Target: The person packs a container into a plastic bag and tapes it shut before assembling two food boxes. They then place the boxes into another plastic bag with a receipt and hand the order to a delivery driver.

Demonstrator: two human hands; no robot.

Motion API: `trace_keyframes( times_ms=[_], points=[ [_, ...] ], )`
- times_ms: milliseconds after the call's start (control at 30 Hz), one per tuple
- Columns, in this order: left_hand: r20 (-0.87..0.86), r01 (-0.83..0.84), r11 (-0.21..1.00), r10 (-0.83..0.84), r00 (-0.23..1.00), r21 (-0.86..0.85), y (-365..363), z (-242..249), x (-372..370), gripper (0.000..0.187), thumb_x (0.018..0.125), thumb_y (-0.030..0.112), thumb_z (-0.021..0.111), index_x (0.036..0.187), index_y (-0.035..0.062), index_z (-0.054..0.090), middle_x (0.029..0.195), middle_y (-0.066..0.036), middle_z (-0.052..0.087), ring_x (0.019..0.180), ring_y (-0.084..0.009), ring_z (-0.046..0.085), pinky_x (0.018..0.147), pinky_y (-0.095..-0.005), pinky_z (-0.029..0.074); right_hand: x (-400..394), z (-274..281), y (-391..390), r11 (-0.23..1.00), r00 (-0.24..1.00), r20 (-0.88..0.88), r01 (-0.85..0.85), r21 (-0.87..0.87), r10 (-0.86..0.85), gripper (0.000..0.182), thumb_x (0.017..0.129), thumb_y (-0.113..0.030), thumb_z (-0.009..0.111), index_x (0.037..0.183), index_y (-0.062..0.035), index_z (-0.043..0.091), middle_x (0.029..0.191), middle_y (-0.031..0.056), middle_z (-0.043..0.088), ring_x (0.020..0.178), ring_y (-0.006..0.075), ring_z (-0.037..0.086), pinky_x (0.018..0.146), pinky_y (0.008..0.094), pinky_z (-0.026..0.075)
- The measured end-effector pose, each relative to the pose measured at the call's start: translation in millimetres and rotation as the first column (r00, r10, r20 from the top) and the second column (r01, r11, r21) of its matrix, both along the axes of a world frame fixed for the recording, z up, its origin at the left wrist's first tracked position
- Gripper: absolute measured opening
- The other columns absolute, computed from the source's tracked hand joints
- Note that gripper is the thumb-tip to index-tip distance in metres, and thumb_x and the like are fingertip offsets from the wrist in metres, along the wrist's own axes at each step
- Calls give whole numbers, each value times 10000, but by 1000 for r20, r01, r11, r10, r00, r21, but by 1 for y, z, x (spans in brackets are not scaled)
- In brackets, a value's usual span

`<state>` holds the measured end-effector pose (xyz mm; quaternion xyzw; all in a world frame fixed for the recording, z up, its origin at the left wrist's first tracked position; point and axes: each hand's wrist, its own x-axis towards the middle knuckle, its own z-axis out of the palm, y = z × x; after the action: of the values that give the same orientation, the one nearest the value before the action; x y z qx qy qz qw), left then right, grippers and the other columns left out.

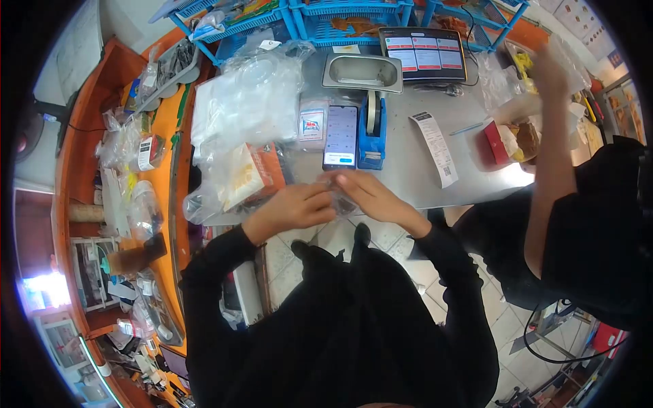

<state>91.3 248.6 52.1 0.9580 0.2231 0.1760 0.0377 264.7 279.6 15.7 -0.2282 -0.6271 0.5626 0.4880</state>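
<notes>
At the front edge of the counter, my left hand (296, 206) and my right hand (373, 197) meet fingertip to fingertip. Between them is a small piece of clear plastic (345, 204), perhaps a bag; what is inside, if anything, I cannot make out. The fingers of both hands are closed on it, partly hiding it. Just beyond my hands lies a phone (339, 139) with its screen lit. Against its right side stands a blue tape dispenser (371, 139). Left of my left hand is an orange and white packet (255, 173) in clear plastic.
Clear plastic bags (245, 102) are piled at the left. A metal tray (362, 72), a tablet (423, 56) and blue racks (337, 24) stand behind. A printed receipt (435, 149) lies to the right. At far right, a co-worker's arm (552, 149) reaches over a red box (498, 141).
</notes>
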Motion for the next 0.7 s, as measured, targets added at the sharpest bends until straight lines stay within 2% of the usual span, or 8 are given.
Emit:
trace_keyframes(
  times_ms=[67,200,300,400,467,600,667,700],
  points=[
    [146,-96,972,65,987,216,7,-19,-7,174,543,20,600,654,50,469,749,-47,478,730,-198,541,548,-267,480,0,-8,8,982,909,375,-150,-118,184,350,829,-322,437,809,-4,581,657,19,552,571,143,477,528,253,374],
    [239,-70,985,31,970,156,7,-26,-3,173,552,13,596,680,61,490,760,-27,511,773,-200,550,624,-284,493,-3,0,9,887,913,201,-262,-380,356,313,817,-288,480,742,-3,583,554,-27,495,522,77,423,481,234,338],
    [239,13,936,-103,966,352,9,-24,-4,178,567,24,617,708,65,516,783,-26,540,783,-217,556,683,-311,491,6,-8,11,810,923,81,-285,-512,375,276,800,-257,521,715,2,569,550,-43,458,519,45,385,461,227,320],
    [265,-55,972,-8,964,228,-4,-29,-5,180,584,32,635,728,67,534,807,-34,566,776,-223,560,712,-334,477,12,-30,11,868,965,119,-153,-473,235,251,782,-228,550,677,1,558,540,-27,466,497,42,368,457,221,315],
    [332,-78,995,92,939,-56,-27,-47,-8,135,636,30,593,753,68,538,839,-45,566,821,-221,548,731,-338,457,21,-46,18,957,878,387,286,48,-281,243,778,-233,553,699,-4,575,576,-2,513,521,46,407,470,211,329],
    [571,-203,928,353,741,-312,-47,-60,0,142,662,-14,571,783,56,548,840,-74,571,809,-251,546,680,-310,455,24,-37,1,944,876,450,276,-179,-170,192,790,-172,530,830,12,568,698,25,558,574,64,445,512,193,353],
    [539,-284,870,476,695,-403,-50,-48,8,145,688,-40,557,804,43,537,827,-68,545,797,-204,541,699,-282,438,22,-22,3,925,995,90,74,-373,-43,195,793,-127,512,927,9,555,829,66,589,654,90,506,578,215,409],
    [547,-198,742,622,561,-640,-50,-46,11,146,704,-38,548,823,44,522,825,-54,520,790,-163,521,701,-262,423,21,-15,2,925,995,88,69,-374,-38,195,793,-127,512,927,9,555,829,66,589,654,90,506,578,215,409]
  ],
)
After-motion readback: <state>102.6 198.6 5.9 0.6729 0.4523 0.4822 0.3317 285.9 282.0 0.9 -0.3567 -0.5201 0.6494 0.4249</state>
